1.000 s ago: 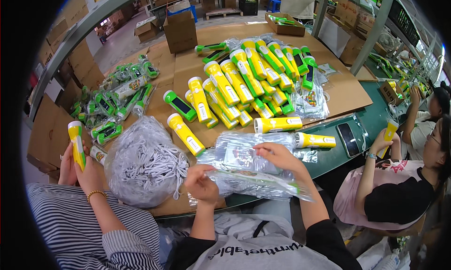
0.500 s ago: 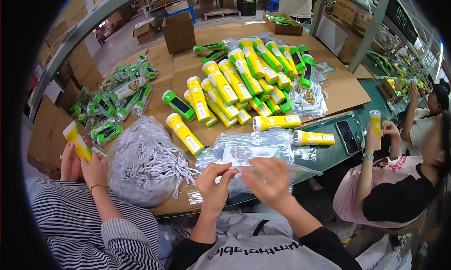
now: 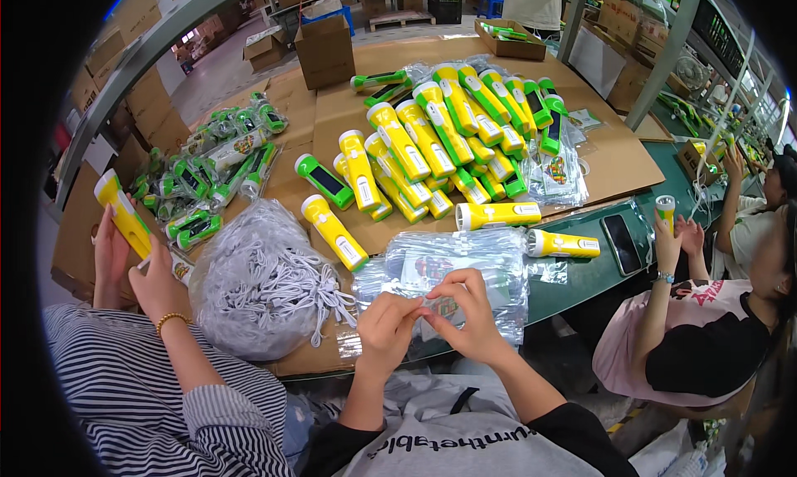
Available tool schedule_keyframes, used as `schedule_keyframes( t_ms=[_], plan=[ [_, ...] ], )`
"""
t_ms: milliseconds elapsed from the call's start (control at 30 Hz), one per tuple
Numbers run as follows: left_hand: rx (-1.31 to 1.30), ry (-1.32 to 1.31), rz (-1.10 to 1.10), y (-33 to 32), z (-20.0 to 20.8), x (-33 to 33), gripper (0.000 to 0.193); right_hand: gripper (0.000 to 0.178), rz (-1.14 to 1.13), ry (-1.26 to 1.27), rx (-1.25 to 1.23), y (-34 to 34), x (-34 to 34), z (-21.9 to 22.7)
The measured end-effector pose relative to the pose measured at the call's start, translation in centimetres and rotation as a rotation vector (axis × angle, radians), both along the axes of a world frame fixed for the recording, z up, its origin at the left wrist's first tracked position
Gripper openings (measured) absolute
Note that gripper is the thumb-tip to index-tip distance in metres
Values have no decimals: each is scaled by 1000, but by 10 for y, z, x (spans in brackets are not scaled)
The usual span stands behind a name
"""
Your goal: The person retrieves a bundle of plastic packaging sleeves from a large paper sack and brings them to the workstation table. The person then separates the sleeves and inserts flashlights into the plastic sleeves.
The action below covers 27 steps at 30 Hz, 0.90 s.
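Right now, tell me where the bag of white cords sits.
In the head view, the bag of white cords sits on the cardboard left of the person's left hand, just below a yellow flashlight.

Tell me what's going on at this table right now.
The person's left hand and right hand meet at the near edge of a stack of clear plastic bags, fingertips pinching one. A pile of yellow and green plastic flashlights lies on the brown cardboard sheet beyond, beside a clear sack of white cords. A person in a striped sleeve at the left holds a yellow flashlight; another at the right holds one too.
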<state>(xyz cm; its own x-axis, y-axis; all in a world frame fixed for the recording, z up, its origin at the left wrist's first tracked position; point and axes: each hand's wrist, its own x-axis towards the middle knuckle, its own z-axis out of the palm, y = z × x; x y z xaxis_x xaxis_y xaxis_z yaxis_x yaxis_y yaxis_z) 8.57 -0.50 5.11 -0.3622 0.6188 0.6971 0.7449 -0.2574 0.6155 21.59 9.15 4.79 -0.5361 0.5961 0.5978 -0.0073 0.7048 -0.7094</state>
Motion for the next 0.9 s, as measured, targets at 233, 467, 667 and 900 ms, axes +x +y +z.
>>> schedule_keyframes(
  t_ms=[233, 467, 667, 900],
  plan=[
    [-57, -349, 49, 7, -7, 14, 14, 24, -154, -67, 403, 3, 1, -10],
    [-34, 39, 50, 10, 0, 2, 15, 13, -117, -57, 116, 5, 0, -19],
    [18, -173, 309, -20, 1, -49, 14, 8, -76, -431, 302, 60, 47, -7],
    [-573, 319, 486, -54, -11, -100, 26, 7, -91, -412, 189, 72, 78, -5]
  ],
)
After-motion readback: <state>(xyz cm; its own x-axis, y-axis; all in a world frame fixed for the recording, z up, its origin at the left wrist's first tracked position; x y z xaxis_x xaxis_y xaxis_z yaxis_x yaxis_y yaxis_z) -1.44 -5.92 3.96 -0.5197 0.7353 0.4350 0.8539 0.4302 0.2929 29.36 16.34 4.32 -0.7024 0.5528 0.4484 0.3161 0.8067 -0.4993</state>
